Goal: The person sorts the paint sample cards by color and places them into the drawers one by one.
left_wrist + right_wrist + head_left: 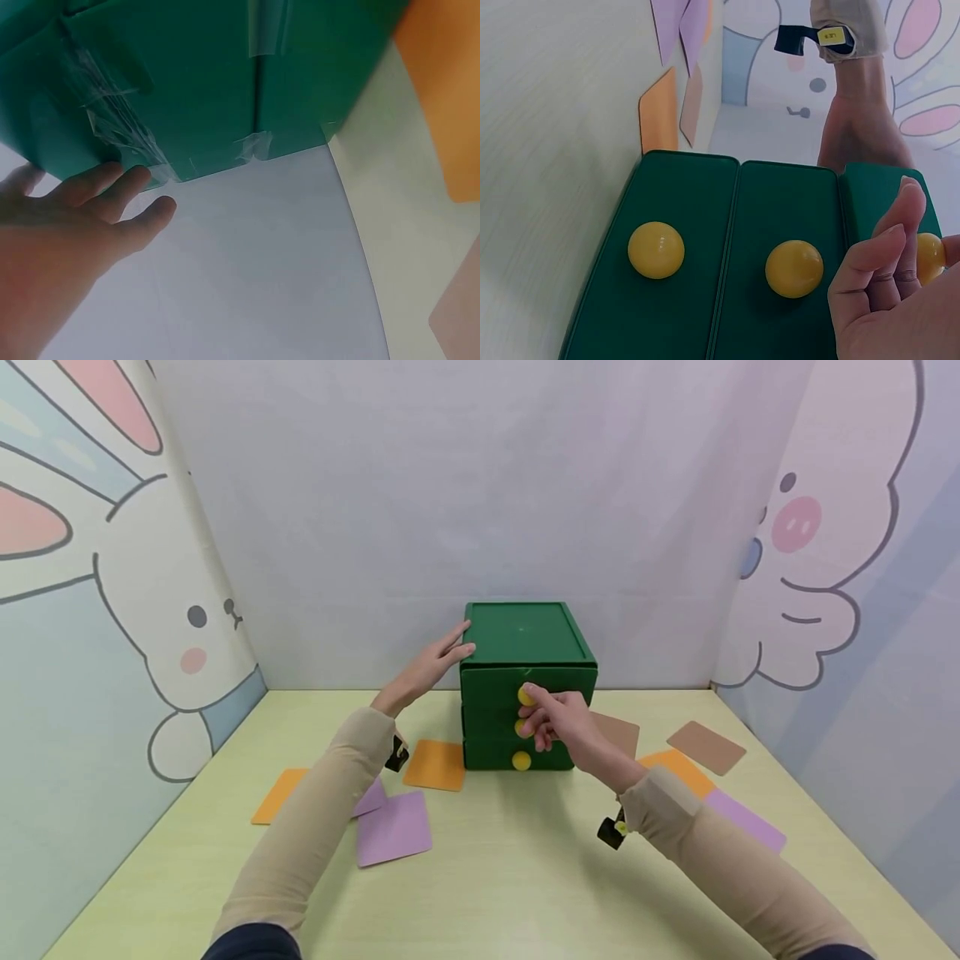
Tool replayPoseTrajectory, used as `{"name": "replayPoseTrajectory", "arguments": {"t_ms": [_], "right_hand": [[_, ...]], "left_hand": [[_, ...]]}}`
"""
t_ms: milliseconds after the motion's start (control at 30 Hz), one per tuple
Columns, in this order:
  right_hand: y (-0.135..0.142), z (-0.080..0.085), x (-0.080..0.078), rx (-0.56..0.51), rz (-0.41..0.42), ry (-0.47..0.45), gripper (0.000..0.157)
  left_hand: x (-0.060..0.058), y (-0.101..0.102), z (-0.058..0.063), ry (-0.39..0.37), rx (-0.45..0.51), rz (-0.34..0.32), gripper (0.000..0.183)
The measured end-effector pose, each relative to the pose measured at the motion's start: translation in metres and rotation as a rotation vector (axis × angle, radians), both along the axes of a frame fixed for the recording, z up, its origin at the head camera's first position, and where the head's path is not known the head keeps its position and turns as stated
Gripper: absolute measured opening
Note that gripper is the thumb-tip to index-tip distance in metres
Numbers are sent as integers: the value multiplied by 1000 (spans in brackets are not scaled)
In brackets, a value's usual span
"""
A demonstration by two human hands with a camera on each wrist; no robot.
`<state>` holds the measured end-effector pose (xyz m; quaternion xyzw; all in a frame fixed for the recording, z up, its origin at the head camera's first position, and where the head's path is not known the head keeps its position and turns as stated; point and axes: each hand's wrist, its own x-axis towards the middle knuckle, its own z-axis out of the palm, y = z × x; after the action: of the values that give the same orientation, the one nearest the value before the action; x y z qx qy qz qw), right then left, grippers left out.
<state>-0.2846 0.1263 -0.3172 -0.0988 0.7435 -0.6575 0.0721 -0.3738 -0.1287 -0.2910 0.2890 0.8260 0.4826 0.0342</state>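
Note:
A green three-drawer cabinet [525, 631] stands against the back wall, with a round yellow knob on each drawer front. My right hand [566, 727] pinches the top knob [527, 695] between thumb and finger. In the right wrist view the middle knob [794, 268] and bottom knob [656, 250] show beside the curled fingers. A thin dark gap runs between the top drawer's front and the cabinet top. My left hand [431, 667] lies with extended fingers against the cabinet's upper left side. Clear tape [266, 30] covers seams on that side in the left wrist view.
An orange card [435, 765] lies by the cabinet's left foot, with a purple card [394, 828] nearer. To the right are a brown card [707, 747], another orange card [678, 770] and another purple card [746, 820]. Walls with cartoon animals flank the pale table [487, 893].

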Motion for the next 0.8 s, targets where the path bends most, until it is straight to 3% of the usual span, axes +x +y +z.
{"name": "replayPoseTrajectory", "arguments": {"t_ms": [167,400,800], "right_hand": [[0,-1,2,8,0,0,67],[1,-1,6,17,4,8,67],[2,1,12,39,19,4,70]], "left_hand": [[0,0,-2,7,-2,8,64],[27,3,19,-22,-10,-17,63],[26,1,20,-15,-1,-21,62]]}}
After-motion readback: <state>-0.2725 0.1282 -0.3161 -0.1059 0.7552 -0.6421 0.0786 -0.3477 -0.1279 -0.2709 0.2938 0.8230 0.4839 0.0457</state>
